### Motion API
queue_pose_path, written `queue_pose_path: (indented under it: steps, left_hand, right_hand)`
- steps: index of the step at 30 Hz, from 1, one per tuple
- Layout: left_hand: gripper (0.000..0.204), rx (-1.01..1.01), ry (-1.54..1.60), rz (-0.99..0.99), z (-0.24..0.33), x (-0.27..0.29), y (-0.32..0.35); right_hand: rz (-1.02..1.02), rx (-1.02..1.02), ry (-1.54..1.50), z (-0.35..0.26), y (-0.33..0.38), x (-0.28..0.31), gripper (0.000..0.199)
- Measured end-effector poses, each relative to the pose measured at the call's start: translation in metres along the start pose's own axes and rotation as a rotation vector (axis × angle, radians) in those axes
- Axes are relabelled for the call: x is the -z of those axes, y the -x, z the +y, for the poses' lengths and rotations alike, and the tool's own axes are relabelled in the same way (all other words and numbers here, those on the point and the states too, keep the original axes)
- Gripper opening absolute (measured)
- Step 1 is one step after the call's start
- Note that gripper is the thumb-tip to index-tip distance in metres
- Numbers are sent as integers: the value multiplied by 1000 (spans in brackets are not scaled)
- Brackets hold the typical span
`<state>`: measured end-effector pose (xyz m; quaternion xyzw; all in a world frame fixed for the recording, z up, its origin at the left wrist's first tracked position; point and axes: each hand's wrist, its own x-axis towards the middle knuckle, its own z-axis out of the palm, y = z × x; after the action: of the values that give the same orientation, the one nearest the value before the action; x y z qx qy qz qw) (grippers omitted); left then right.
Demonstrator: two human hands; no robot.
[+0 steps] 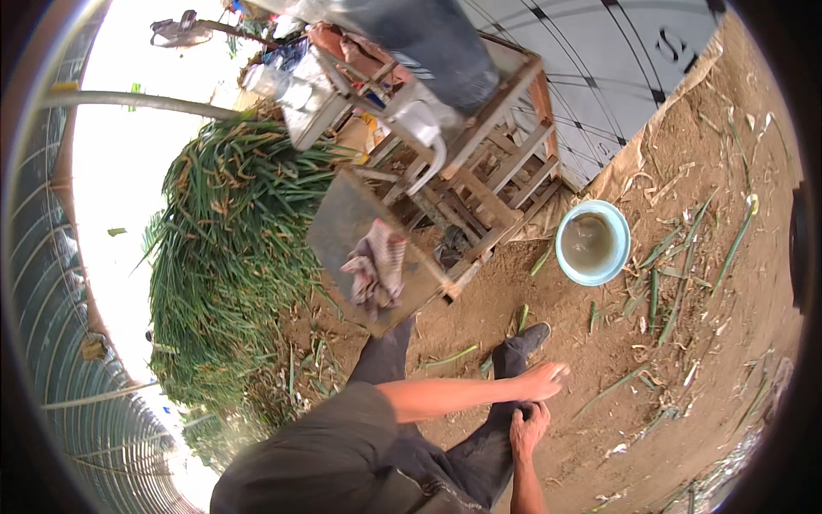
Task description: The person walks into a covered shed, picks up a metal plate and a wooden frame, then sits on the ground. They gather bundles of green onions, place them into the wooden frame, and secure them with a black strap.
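In the head view, the left hand (545, 382) is loosely curled, on the person's side of the bucket (626, 248). The right hand (529, 425), with bent fingers, is just beside it, near the dark trouser leg (494, 447), also on this side of the bucket. Whether they grip something, I cannot tell.

From left hand (541, 382) to blue bucket (592, 278) lies open soil (567, 330) — the wooden stand (347, 221) bars the left.
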<state>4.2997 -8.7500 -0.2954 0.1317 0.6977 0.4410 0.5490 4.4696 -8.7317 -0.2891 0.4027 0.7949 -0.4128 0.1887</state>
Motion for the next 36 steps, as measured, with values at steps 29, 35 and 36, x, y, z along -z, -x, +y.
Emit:
queue_pose_path:
  steps: [29,35,36]
  left_hand:
    - [43,-241,695,507,28,453,288]
    - [50,-251,1122,283,65,512,317]
    - [50,-261,1184,263,67,518,321]
  right_hand:
    - [-93,322,-260,-388,10,-17,31]
    - [62,309,-151,-429,2,-45,35]
    - [72,326,-117,-435,2,-50,35]
